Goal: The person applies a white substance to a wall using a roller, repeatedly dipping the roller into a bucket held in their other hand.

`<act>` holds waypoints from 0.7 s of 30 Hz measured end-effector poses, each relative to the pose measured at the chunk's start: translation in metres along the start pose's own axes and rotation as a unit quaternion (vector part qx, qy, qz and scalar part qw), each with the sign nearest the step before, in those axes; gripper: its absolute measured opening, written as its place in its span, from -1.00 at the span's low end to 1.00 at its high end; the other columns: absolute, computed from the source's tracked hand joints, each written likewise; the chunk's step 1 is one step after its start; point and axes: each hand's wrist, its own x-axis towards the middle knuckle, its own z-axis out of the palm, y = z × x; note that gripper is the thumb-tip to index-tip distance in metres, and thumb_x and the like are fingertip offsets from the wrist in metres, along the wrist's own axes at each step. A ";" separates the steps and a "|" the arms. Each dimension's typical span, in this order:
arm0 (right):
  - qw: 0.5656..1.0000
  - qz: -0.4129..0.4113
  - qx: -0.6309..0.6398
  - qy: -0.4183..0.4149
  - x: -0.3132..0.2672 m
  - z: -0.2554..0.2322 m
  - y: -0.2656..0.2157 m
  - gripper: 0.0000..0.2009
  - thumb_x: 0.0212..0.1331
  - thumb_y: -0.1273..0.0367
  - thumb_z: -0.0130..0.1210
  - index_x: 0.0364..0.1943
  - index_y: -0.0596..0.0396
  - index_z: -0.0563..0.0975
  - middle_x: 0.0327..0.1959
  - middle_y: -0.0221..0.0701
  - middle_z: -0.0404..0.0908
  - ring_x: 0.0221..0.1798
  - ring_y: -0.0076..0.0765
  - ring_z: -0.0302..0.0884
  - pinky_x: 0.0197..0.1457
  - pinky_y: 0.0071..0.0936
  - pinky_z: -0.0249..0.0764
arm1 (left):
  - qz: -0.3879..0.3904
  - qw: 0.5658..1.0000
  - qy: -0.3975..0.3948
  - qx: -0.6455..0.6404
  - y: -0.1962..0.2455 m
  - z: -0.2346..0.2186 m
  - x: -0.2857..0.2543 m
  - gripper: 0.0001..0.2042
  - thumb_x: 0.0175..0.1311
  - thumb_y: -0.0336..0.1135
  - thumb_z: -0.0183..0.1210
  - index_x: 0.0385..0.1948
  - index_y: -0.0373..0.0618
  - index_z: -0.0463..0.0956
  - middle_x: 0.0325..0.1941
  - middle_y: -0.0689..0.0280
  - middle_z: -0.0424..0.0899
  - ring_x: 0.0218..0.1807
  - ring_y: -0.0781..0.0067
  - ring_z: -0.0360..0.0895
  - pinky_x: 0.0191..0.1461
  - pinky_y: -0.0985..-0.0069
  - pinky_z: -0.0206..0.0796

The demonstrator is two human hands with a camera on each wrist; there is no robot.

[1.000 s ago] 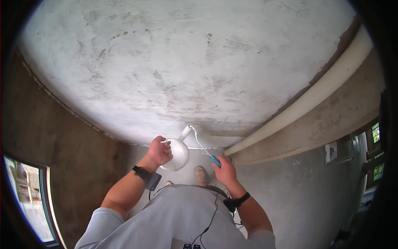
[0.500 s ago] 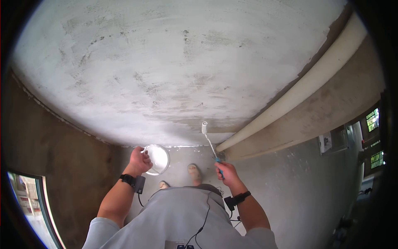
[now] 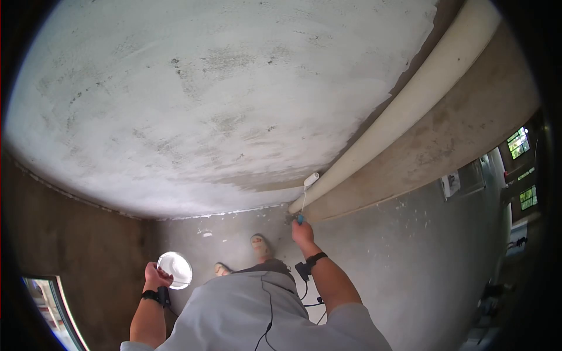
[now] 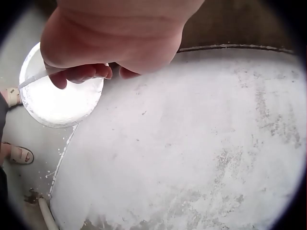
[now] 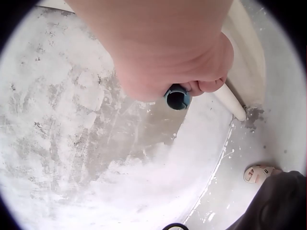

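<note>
My left hand (image 3: 156,276) grips the handle (image 4: 36,79) of a white bucket (image 3: 182,264), which hangs low at the left. White paint (image 4: 62,103) shows inside it in the left wrist view. Out in front, my right hand (image 3: 302,232) holds a paint roller by its blue grip (image 3: 301,219). The hollow end of that grip (image 5: 177,99) pokes out below the fist in the right wrist view. The roller's white sleeve (image 3: 311,179) is up at the wall's right edge, close beside the pipe.
The wall (image 3: 175,123) ahead has patchy white paint, with a bare grey-brown strip (image 3: 275,180) low at the right. A thick cream pipe (image 3: 404,117) runs up the corner. Paint spots mark the floor (image 3: 363,251) near my sandalled feet (image 3: 260,244). A brown wall (image 3: 76,234) stands at the left.
The roller has left the bucket and swung right to the wall beside the pipe. My left hand has lowered the bucket to the left. The view has shifted rightward.
</note>
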 end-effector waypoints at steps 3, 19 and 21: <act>0.999 0.011 -0.046 0.020 0.001 0.000 -0.024 -0.55 0.28 0.09 -0.04 -0.26 0.29 0.60 -0.18 0.10 0.64 -0.03 0.28 0.57 0.05 0.04 0.47 | 0.007 0.999 0.046 -0.026 -0.004 -0.034 0.019 -0.75 0.07 -0.13 -0.02 -0.72 0.12 0.17 -0.79 0.54 0.16 -0.70 0.51 0.06 -0.32 0.43 0.09; 0.993 0.014 -0.021 0.118 0.079 0.044 -0.059 -0.67 0.29 0.27 -0.01 -0.41 0.34 0.56 -0.40 0.06 0.65 -0.26 0.23 0.64 -0.24 -0.06 0.56 | 0.127 0.975 0.146 -0.113 0.015 -0.172 0.006 -0.59 0.03 0.14 0.08 -0.75 0.16 0.13 -0.80 0.54 0.11 -0.64 0.55 0.11 -0.13 0.36 0.16; 0.993 0.048 0.008 0.111 0.079 0.042 -0.068 -0.66 0.28 0.26 -0.01 -0.35 0.35 0.59 -0.36 0.07 0.66 -0.23 0.23 0.65 -0.18 -0.05 0.57 | 0.143 0.972 0.148 -0.116 0.029 -0.178 0.013 -0.57 0.03 0.17 0.08 -0.75 0.16 0.13 -0.80 0.53 0.11 -0.64 0.55 0.12 -0.14 0.38 0.16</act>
